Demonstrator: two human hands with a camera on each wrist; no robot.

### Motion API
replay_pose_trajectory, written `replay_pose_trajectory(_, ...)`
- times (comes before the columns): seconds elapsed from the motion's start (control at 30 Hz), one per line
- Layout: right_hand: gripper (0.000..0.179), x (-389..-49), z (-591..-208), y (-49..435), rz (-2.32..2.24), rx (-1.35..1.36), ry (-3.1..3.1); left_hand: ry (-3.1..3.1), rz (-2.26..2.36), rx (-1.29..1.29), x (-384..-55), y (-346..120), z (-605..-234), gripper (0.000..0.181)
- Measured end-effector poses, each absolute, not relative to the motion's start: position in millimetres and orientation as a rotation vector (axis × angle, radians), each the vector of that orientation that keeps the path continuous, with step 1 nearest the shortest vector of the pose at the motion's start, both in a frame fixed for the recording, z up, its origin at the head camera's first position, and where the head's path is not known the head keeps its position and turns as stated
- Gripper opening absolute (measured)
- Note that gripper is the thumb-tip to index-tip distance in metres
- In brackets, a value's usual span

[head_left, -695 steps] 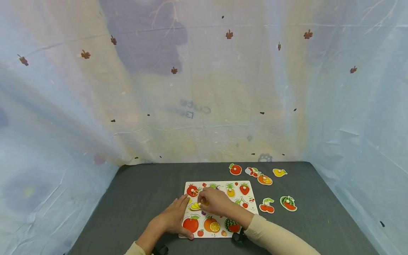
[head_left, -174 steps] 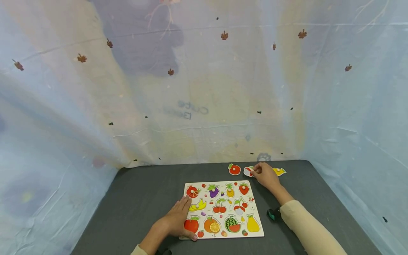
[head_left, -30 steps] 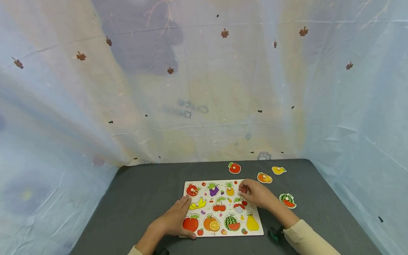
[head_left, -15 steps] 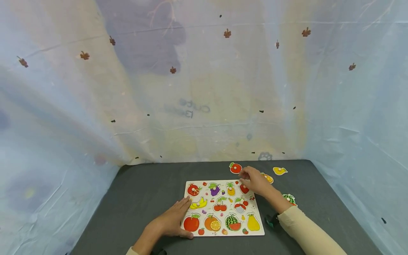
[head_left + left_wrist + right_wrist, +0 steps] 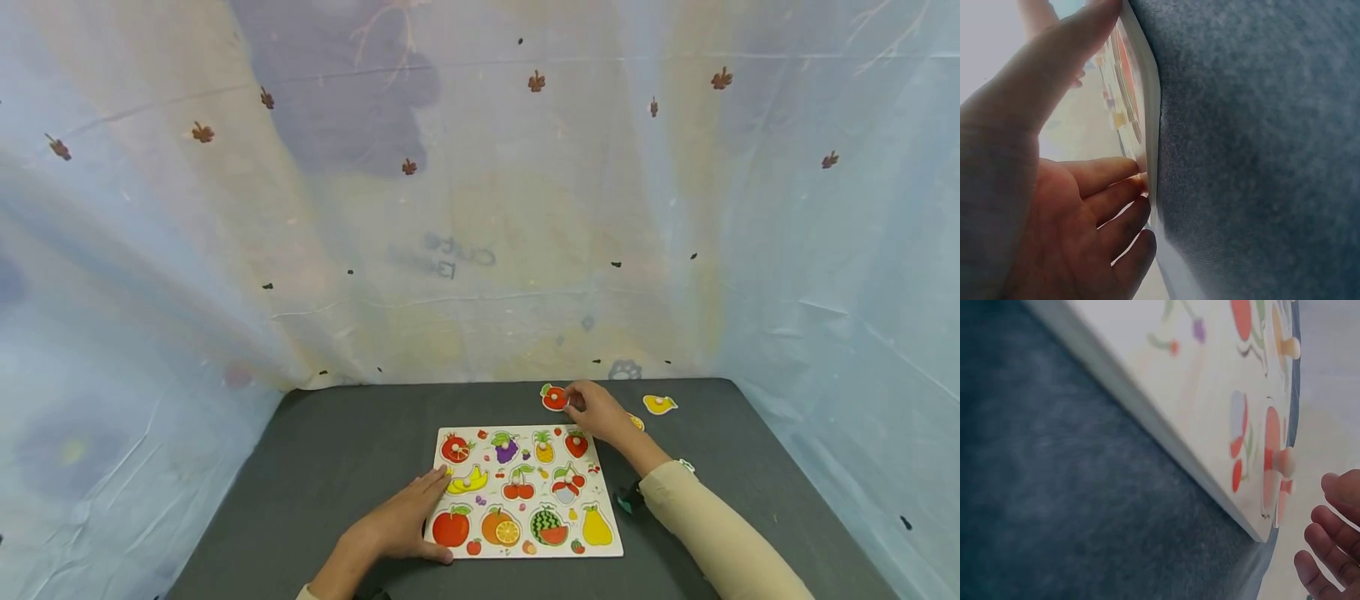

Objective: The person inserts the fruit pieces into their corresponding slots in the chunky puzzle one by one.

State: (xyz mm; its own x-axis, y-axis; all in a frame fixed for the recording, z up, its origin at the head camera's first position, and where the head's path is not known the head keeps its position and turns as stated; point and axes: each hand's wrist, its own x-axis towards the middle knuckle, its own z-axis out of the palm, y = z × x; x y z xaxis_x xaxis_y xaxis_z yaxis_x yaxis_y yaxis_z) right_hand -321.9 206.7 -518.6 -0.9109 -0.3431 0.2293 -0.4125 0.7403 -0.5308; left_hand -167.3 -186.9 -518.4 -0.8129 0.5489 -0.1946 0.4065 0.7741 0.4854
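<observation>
A white fruit puzzle board (image 5: 522, 510) lies on the dark tabletop, with knobbed pieces such as grapes, pineapple and strawberry (image 5: 576, 444) in its upper row. My left hand (image 5: 405, 518) rests along its left side, fingers straight against the edge and thumb at the near corner. In the left wrist view the fingertips (image 5: 1137, 206) touch the rim. Beyond the board's far right corner is my right hand (image 5: 596, 412), fingers loosely bent and nothing held. Its fingertips are right beside a red apple-shaped piece (image 5: 553, 398). The right wrist view shows the fingers (image 5: 1335, 531) apart, past the board's edge.
A yellow pear piece (image 5: 660, 405) lies at the back right. An orange piece (image 5: 637, 422) is mostly hidden behind the right hand, and a watermelon piece (image 5: 687, 465) behind the right forearm. A patterned sheet (image 5: 480, 208) hangs around the table.
Over the last second my right hand moved from the board's strawberry to beside the apple piece. The cherry and red-and-white pieces seen earlier no longer lie off the board. My left hand stays put.
</observation>
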Motion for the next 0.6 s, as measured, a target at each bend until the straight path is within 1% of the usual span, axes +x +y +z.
replay_pose_trajectory(0.13, 0.023, -330.3, -521.7, 203.6, 0.894, 0.604, -2.825, 2.649, 0.61, 0.74, -166.6, -186.1, -518.0, 0.118)
replay_pose_trajectory(0.6, 0.018, -348.2, -525.8, 196.9, 0.971, 0.559, -2.874, 2.673, 0.566, 0.7, -167.3, -182.7, -519.3, 0.118)
